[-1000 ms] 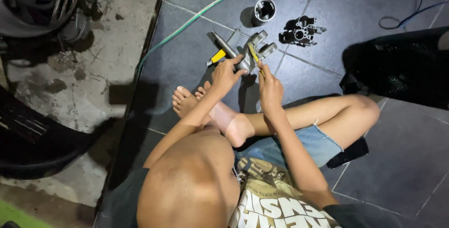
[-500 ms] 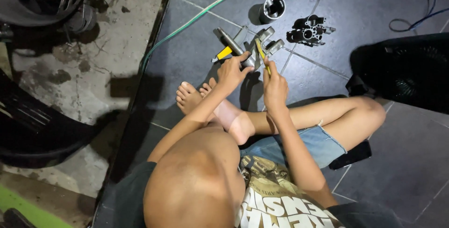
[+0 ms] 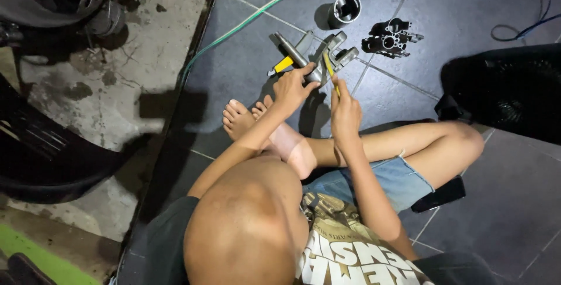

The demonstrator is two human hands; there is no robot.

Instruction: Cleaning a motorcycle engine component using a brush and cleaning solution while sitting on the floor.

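Note:
I sit cross-legged on a dark tiled floor. My left hand (image 3: 292,89) rests on a grey metal engine part (image 3: 315,51) that lies on the floor beyond my bare feet (image 3: 242,118), with its fingers closed over the part's near end. My right hand (image 3: 345,109) grips a thin yellow-handled tool (image 3: 331,68), whose tip is against the same part. A second yellow-handled tool (image 3: 283,64) lies under the part's left side.
A short shiny metal cylinder (image 3: 345,9) and a black cast part (image 3: 388,36) lie further out. A green hose (image 3: 251,16) runs along the tiles. A blue cable (image 3: 529,26) and a black fan-like object (image 3: 508,86) are on the right, and a dark vehicle part (image 3: 41,144) on the concrete to the left.
The view has shifted slightly. Both hands stay on the grey part, and the right hand with the yellow tool has barely moved.

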